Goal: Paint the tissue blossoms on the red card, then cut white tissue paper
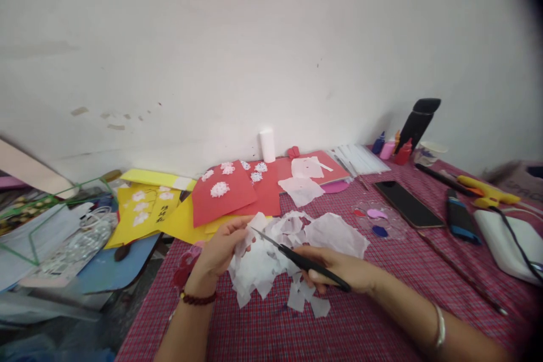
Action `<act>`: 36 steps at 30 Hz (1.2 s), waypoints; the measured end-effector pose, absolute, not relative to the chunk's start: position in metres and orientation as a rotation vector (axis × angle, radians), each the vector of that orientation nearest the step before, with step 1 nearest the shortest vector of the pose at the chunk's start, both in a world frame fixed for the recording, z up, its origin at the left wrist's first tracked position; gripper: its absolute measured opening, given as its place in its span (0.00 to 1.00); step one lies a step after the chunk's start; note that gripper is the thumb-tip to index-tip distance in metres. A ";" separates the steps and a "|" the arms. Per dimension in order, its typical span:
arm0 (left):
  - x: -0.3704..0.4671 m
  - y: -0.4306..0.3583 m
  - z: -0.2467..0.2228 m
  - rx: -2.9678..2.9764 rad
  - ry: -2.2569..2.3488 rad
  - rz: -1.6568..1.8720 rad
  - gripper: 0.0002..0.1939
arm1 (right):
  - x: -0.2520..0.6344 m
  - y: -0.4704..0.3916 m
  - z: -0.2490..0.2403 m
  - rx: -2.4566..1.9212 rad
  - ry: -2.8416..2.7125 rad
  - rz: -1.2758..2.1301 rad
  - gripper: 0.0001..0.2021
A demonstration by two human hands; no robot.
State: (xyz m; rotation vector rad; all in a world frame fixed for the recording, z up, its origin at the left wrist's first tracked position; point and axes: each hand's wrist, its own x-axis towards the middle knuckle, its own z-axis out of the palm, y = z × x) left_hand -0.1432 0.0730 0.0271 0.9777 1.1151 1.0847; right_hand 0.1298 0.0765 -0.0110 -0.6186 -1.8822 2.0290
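- Your right hand grips black-handled scissors, blades angled up and left, their tips at the paper piece.
- Your left hand pinches a thin white paper piece; blurred, so cannot tell whether it's cut.
- Beneath your hands: heap of white scraps on red plaid cloth.
- Right of heap: clear palette, paint dabs; then dark phone.
- Beyond heap: red cards bearing pale flowers.
- Farther: white cylinder upright near wall; small paint bottles to its right.

Near tablecloth leaves a way in, paper scraps blocking beyond
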 end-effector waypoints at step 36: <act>-0.178 0.068 0.032 1.288 1.075 1.078 0.27 | 0.118 0.070 -0.027 -0.633 -1.603 2.137 0.27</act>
